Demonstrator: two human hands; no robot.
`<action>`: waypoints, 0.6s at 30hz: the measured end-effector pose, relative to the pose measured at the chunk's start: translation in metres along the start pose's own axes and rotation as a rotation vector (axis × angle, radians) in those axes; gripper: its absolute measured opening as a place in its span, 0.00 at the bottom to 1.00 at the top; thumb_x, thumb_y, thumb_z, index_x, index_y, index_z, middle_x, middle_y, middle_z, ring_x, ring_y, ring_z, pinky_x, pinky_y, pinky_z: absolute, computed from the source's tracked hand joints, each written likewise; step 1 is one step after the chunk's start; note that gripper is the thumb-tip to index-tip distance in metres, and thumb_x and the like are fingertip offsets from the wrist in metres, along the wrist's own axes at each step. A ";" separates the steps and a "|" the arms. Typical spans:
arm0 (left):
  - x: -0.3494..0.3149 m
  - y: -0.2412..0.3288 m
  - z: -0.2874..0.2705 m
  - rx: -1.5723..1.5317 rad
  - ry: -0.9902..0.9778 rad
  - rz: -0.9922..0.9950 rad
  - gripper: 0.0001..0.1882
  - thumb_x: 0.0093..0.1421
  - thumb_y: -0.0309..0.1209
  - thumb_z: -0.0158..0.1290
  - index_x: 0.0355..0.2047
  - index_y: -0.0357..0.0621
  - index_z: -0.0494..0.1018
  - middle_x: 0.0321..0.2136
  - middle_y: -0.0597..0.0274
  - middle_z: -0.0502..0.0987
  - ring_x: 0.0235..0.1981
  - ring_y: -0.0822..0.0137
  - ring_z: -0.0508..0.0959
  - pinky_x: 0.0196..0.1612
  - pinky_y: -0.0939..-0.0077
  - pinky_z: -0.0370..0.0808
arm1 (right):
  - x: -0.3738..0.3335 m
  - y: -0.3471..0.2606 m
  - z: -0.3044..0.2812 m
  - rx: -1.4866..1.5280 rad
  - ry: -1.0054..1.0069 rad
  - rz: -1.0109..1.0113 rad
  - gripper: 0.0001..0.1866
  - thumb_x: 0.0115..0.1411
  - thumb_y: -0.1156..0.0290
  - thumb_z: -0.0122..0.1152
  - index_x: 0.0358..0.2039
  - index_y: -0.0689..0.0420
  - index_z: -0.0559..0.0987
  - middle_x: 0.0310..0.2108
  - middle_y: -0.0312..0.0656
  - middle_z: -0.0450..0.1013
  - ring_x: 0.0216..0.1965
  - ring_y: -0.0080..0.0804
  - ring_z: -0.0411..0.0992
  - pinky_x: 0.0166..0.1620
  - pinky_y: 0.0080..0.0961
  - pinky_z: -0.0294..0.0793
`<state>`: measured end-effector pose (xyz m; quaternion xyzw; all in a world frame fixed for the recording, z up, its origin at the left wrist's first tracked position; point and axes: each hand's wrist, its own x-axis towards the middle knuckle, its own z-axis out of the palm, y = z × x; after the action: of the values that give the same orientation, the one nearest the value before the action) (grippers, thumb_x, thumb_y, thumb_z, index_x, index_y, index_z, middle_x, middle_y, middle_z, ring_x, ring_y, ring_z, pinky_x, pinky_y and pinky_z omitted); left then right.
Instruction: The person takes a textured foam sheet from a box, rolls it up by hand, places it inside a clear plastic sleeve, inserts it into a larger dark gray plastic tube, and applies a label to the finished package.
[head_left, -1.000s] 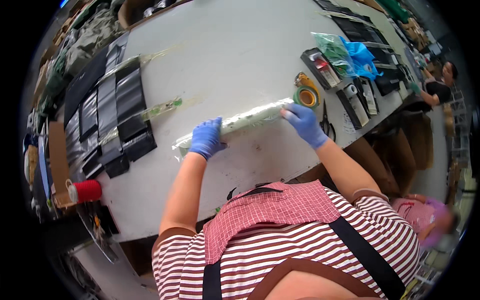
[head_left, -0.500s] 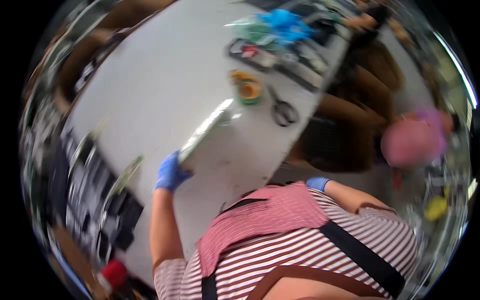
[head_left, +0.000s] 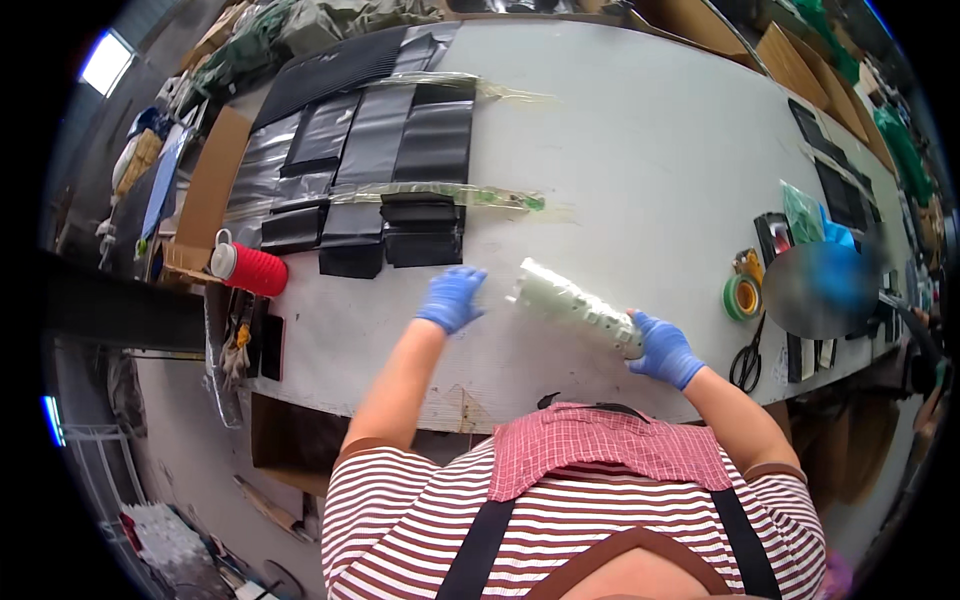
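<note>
In my right hand (head_left: 664, 350) is the near right end of a long, pale green-white shiny piece (head_left: 578, 306) with small tabs or folds along its edge. It slants over the table, its other end pointing up and left; I cannot make out its exact kind. My left hand (head_left: 452, 300), also in a blue glove, is just left of that far end, apart from it. Its fingers are stretched out with nothing in them. Flat black plastic pieces (head_left: 432, 145), bundled with clear tape strips (head_left: 430, 194), lie beyond my left hand.
A red spool (head_left: 250, 268) stands at the left table edge beside a cardboard box (head_left: 215, 180). On the right are a green tape roll (head_left: 742, 297), black scissors (head_left: 747, 362) and a blue bag (head_left: 840, 270). More black pieces (head_left: 845, 190) lie at the far right.
The view has swung to the left. My left hand has let go of the pale green-white piece, and my right hand, earlier down by my side, now holds it.
</note>
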<state>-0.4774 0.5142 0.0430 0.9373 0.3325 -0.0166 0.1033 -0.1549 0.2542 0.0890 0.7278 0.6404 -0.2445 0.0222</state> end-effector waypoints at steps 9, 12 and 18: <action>0.079 -0.165 -0.109 -0.326 0.675 -0.139 0.10 0.64 0.31 0.51 0.41 0.41 0.78 0.36 0.50 0.80 0.39 0.53 0.79 0.46 0.65 0.74 | 0.030 0.035 -0.025 0.141 0.367 0.350 0.49 0.42 0.58 0.74 0.64 0.53 0.60 0.42 0.55 0.74 0.42 0.54 0.75 0.46 0.42 0.76; 0.114 -0.190 -0.090 -0.558 0.315 -0.334 0.09 0.65 0.30 0.52 0.41 0.42 0.79 0.34 0.54 0.82 0.38 0.61 0.81 0.45 0.67 0.74 | 0.045 0.038 0.004 0.033 0.322 0.388 0.55 0.42 0.59 0.75 0.68 0.51 0.55 0.46 0.52 0.70 0.46 0.52 0.71 0.50 0.41 0.73; 0.090 -0.156 -0.071 -0.276 -0.277 -0.280 0.16 0.57 0.34 0.59 0.45 0.44 0.76 0.40 0.50 0.79 0.43 0.53 0.80 0.48 0.63 0.76 | 0.040 0.031 0.016 0.008 0.480 0.411 0.57 0.40 0.61 0.76 0.69 0.54 0.53 0.46 0.50 0.69 0.47 0.48 0.69 0.53 0.42 0.70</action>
<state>-0.5080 0.7028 0.0747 0.8477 0.4410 -0.1137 0.2719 -0.1282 0.2802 0.0508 0.8789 0.4660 -0.0585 -0.0835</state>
